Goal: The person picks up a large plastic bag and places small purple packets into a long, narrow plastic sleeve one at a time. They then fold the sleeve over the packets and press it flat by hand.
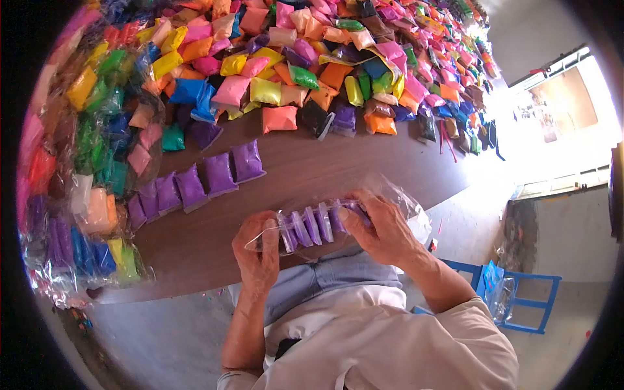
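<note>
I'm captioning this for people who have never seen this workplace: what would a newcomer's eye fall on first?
Most likely the great heap of small, brightly coloured packets across the far side of the brown table. Next, perhaps, the slanting row of purple packets in front of it, and the clear bag of upright purple packets held between the left hand and right hand at the near edge.
</note>
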Available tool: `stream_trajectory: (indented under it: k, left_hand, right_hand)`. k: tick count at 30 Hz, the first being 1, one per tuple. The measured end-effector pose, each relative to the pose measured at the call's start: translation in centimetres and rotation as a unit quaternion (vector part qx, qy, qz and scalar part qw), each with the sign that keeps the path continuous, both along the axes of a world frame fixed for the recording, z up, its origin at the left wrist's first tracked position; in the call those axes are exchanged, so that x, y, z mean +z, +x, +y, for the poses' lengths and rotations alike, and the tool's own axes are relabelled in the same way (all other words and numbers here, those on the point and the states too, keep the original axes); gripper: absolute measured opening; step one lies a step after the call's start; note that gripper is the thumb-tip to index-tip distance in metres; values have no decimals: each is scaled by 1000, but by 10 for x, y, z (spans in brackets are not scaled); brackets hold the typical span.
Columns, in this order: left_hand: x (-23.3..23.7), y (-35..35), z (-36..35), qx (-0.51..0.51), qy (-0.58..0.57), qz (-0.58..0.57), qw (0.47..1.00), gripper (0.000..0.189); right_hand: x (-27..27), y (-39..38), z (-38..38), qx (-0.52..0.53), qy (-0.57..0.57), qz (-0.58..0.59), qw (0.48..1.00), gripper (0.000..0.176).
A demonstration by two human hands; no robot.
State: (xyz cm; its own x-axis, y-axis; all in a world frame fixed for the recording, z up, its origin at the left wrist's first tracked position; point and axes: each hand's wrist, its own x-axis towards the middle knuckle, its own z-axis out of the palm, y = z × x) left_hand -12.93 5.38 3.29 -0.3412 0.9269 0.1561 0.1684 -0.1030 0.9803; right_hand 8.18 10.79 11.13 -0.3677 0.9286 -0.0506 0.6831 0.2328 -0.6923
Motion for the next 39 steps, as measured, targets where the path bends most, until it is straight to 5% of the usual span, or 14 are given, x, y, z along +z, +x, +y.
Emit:
stream_trajectory:
  k: [2,8,15,23,27,32,39]
  left_hand:
    - [1,-1,2,-7,1,14,1000,22]
    - [3,-2,2,-15,-4,7,1000,24]
    - [4,-2,2,-10,18,26,999,24]
    - [-4,-4,1,-20,13,-8,1000,19]
    - [-2,-3,1,-19,30,10,999,17]
    - [-10,-3,-2,-24,14,-36,999,15]
    - [-12,-3,-4,-22,37,-26,999,13]
  right_hand:
    - [-4,3,0,19,100,5,995,28]
    - [17,3,0,26,-47,7,999,21]
    - [2,5,0,39,-6,-5,999,16]
    - [93,13,-8,157,-19,86,984,21]
    - [115,-11,26,168,218,29,961,16]
    - [90,-66,92,310,195,-84,927,16]
    - [61,-141,127,437,110,-287,845,39]
